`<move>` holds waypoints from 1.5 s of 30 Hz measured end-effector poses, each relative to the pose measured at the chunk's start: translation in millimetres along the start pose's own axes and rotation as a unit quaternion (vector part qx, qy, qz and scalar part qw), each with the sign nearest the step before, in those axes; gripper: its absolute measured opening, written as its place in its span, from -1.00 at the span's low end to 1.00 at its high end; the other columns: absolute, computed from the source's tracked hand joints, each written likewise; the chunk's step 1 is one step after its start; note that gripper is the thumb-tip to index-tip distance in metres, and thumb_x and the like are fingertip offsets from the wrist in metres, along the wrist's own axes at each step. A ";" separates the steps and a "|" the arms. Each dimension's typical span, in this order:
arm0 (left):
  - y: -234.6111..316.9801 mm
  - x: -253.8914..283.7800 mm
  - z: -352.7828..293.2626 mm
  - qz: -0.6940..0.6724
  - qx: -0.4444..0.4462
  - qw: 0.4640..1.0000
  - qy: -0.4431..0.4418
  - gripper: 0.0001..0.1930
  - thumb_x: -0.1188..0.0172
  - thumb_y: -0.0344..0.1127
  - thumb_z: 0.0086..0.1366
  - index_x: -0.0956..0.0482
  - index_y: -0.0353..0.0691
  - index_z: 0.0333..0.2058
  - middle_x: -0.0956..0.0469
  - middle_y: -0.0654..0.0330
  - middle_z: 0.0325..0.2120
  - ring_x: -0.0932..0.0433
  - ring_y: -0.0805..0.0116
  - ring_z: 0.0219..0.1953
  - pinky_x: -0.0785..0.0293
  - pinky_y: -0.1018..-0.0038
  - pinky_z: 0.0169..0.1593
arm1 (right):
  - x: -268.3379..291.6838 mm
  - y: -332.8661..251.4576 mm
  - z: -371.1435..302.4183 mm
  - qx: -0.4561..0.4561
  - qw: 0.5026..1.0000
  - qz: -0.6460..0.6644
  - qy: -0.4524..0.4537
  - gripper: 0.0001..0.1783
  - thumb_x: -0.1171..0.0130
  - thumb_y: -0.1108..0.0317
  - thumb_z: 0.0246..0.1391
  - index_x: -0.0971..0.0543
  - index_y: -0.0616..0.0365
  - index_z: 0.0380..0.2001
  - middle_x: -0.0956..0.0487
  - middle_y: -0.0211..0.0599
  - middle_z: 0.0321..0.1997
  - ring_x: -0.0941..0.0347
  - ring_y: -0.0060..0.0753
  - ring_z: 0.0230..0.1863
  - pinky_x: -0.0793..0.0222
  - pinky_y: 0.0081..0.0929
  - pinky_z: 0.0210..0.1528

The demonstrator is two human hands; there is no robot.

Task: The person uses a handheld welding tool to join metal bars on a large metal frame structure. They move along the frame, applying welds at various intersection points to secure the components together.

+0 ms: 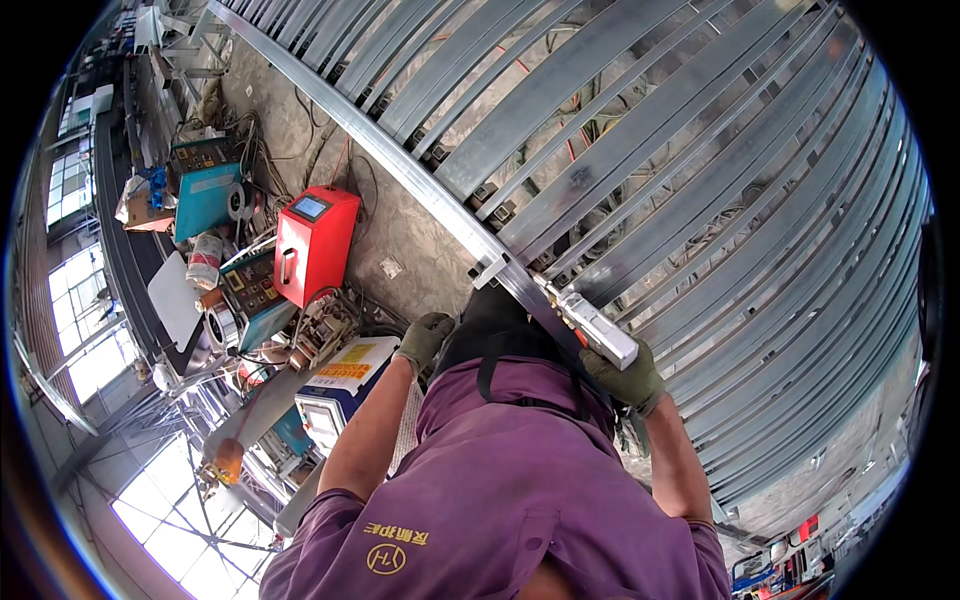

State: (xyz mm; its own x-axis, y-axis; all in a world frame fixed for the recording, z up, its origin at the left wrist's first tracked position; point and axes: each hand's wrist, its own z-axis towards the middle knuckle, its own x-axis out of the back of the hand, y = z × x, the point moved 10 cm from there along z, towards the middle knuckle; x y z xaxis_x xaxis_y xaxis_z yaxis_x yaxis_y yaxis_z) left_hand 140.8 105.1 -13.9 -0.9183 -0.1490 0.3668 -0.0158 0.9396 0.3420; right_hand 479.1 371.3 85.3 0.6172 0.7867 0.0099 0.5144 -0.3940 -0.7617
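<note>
My right hand (630, 380), in an olive-green glove, is closed around a silver handheld welding gun (600, 330). The gun's narrow nozzle points up and left, close to the long metal edge rail (430, 205) of a large slatted panel. Flat galvanised slats (590, 185) run from this rail toward the far right. A short metal piece (490, 271) sits across the rail, left of the nozzle. My left hand (426, 338), gloved as well, hangs at my left side with its fingers loosely curled, apart from the rail. Nothing shows in it.
A red machine (318, 245) with a small screen stands on the floor at left. Teal-fronted machines (208, 200), wire spools (222, 326) and a white-and-blue box (352, 380) are around it. Cables (310, 130) trail over the concrete floor and beneath the slats.
</note>
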 end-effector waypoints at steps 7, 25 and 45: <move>1.1 0.4 -2.3 0.024 0.010 1.000 -0.012 -0.58 -0.31 -0.10 0.52 -0.72 -0.32 0.13 -0.78 0.07 -0.02 -0.68 0.34 0.01 -0.56 0.40 0.13 | 2.2 1.7 4.9 0.002 1.000 0.017 -0.010 -0.51 -0.50 0.23 0.24 -0.68 0.19 0.17 -0.80 -0.25 -0.04 -0.72 -0.50 -0.03 -0.65 -0.41 0.03; -1.8 -2.3 30.2 0.200 -0.217 0.955 -0.038 -0.65 -0.37 -0.13 0.26 -0.76 -0.24 -0.09 -0.78 -0.04 -0.12 -0.75 -0.02 -0.04 -0.64 0.19 0.11 | 13.2 31.0 -3.4 -0.045 0.998 -0.049 -0.016 -0.37 -0.51 -0.14 0.17 -0.72 0.00 0.17 -0.80 -0.34 0.05 -0.72 -0.39 0.06 -0.59 -0.38 0.20; 226.7 -51.3 -96.6 0.058 -0.181 0.946 -0.261 -0.56 -0.29 -0.11 0.55 -0.64 -0.27 0.23 -0.72 0.15 0.03 -0.64 0.40 0.10 -0.56 0.41 0.24 | 12.2 -80.8 -33.0 0.129 0.981 0.053 0.136 -0.53 -0.42 0.32 0.33 -0.61 0.17 0.26 -0.71 -0.38 -0.02 -0.58 -0.49 -0.02 -0.54 -0.44 0.07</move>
State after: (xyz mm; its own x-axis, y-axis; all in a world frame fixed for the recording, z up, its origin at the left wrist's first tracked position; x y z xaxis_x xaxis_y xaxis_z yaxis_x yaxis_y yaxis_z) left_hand 222.6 295.9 128.4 -0.9773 0.2103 -0.0247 0.1471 0.7584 0.6350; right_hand 464.6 397.0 168.3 0.8137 0.5774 0.0668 0.2915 -0.3058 -0.9064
